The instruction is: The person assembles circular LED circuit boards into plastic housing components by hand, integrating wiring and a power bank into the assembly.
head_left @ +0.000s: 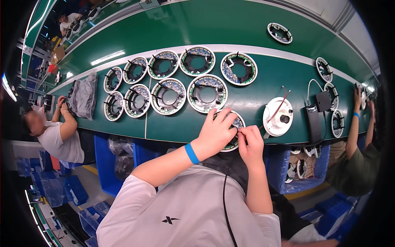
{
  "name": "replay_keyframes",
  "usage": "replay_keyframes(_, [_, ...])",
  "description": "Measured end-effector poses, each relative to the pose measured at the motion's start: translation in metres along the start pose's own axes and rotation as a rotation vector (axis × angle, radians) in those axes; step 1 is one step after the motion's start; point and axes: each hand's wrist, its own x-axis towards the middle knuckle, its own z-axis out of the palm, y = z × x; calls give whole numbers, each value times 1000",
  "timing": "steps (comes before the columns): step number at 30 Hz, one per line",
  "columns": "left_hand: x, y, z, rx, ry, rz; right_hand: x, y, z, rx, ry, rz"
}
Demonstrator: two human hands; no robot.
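At the table's near edge lies a white ring-shaped housing with a circuit board inside (pixel 240 120), partly covered by my hands. My left hand (pixel 216 132), with a blue band on its wrist, rests over the ring's left side and holds it, fingers reaching across the rim. On the ring's right side my right hand (pixel 251 144) is closed in a pinch; what sits between the fingertips is too small to make out. A white round base with a black camera lens and thin red and dark wires (pixel 276 117) lies to the right of my hands.
Several similar ring housings (pixel 169 96) stand in two rows at the left. A black box-shaped device (pixel 314 123) with a cable lies at the right. Blue bins (pixel 284 173) hang below the edge. Co-workers sit on both sides; a grey plastic bag (pixel 83 96) lies far left.
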Motion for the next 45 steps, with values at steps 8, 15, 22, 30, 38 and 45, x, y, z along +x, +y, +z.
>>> replay_keyframes(8, [9, 14, 21, -74, 42, -42, -11, 4, -23, -59, -19, 100])
replay_keyframes(15, [26, 15, 21, -128, 16, 24, -6, 6, -30, -203, 79, 122])
replay_keyframes(22, [22, -11, 21, -88, -10, 213, -2, 2, -24, -300, 98, 191])
replay_keyframes(30, [19, -30, 12, -236, 88, 342, 79, -60, -99, -472, 25, -118])
replay_keyframes(38, [8, -42, 21, -320, 96, 353, 345, 77, -76, -794, -121, 99])
replay_keyframes(45, [-1, -35, 25, -398, 149, 284, 403, 180, -53, -579, -56, 560])
